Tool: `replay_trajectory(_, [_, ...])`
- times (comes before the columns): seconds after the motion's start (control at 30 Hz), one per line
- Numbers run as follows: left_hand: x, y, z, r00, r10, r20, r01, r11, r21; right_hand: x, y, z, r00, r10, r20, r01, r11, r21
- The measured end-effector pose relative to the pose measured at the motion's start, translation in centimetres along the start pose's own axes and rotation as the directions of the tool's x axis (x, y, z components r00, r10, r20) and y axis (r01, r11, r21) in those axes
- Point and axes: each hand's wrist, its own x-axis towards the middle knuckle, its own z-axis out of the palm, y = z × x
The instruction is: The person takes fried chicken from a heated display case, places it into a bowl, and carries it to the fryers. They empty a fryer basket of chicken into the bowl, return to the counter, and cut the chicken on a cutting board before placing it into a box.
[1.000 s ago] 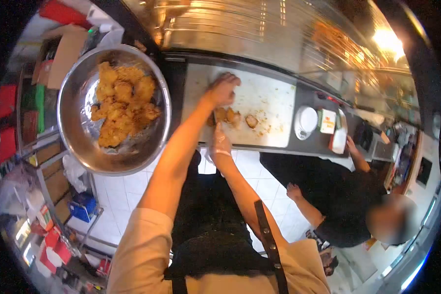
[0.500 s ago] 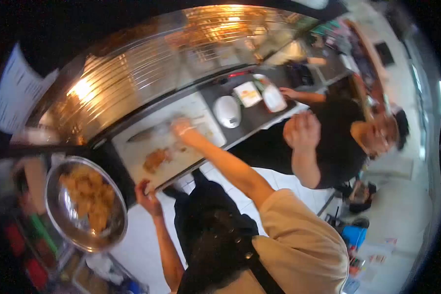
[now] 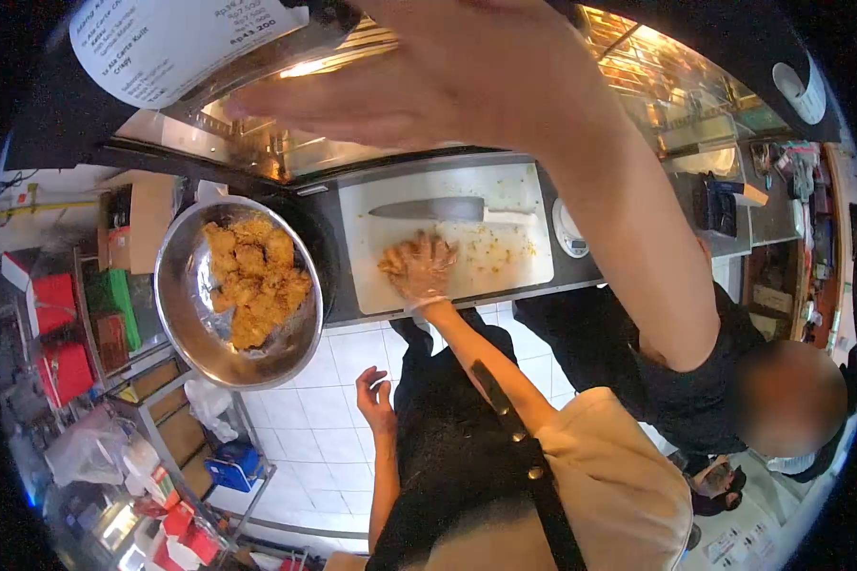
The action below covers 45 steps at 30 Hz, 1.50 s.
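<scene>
My right hand [image 3: 425, 272], in a clear plastic glove, is closed over chopped fried chicken [image 3: 390, 261] on the white cutting board [image 3: 357, 205]; its palm and fingers hide part of the meat. Just beyond it lies a large knife [image 3: 428, 208] with a white handle, blade pointing left, apart from my hand. Crumbs are scattered on the board to the right. My left hand [image 3: 378, 398] is bare, below the counter edge in front of my apron, its fingers loosely curled and apart with nothing in them.
A steel bowl [image 3: 169, 314] of fried chicken pieces stands left of the board. Across the top, a co-worker's arm [image 3: 628, 209] reaches over the counter near a printed receipt [image 3: 176, 48]. A white scale [image 3: 569, 228] sits right of the board. A lit display cabinet [image 3: 367, 90] stands behind.
My right hand has gone from near the knife handle to the chicken. The co-worker's raised hand now stretches over the counter towards the receipt. My view has turned.
</scene>
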Motion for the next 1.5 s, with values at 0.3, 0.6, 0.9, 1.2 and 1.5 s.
replay_trajectory(0.3, [1.6, -0.1, -3.7, 0.996, -0.061, 0.070, 0.058, 0.998, 0.040, 2.0, -0.7, -2.2, 0.980, -0.156, -0.124, 0.157, 0.988, -0.007])
replay_trajectory(0.6, [4.0, -1.4, -7.1, 0.973, 0.034, 0.229, -0.043, 0.998, 0.034, 2.0, 1.3, 0.2, 0.898, -0.391, -0.202, 0.428, 0.883, 0.194])
replay_trajectory(0.9, [4.7, 2.8, -3.6, 0.976, -0.046, 0.215, 0.040, 0.999, 0.031, 3.7, 1.9, 5.2, 0.992, 0.090, -0.092, 0.037, 0.485, 0.873])
replay_trajectory(1.2, [5.8, 3.3, 8.5, 0.916, -0.258, 0.307, 0.328, 0.923, -0.203, 3.7, 12.5, -11.4, 0.963, 0.110, 0.246, -0.144, -0.563, 0.814])
replay_trajectory(1.5, [6.7, 4.5, 20.4, 0.913, -0.231, 0.336, 0.309, 0.929, -0.204, 3.6, 16.9, -5.5, 0.657, 0.007, 0.754, -0.598, -0.605, 0.526])
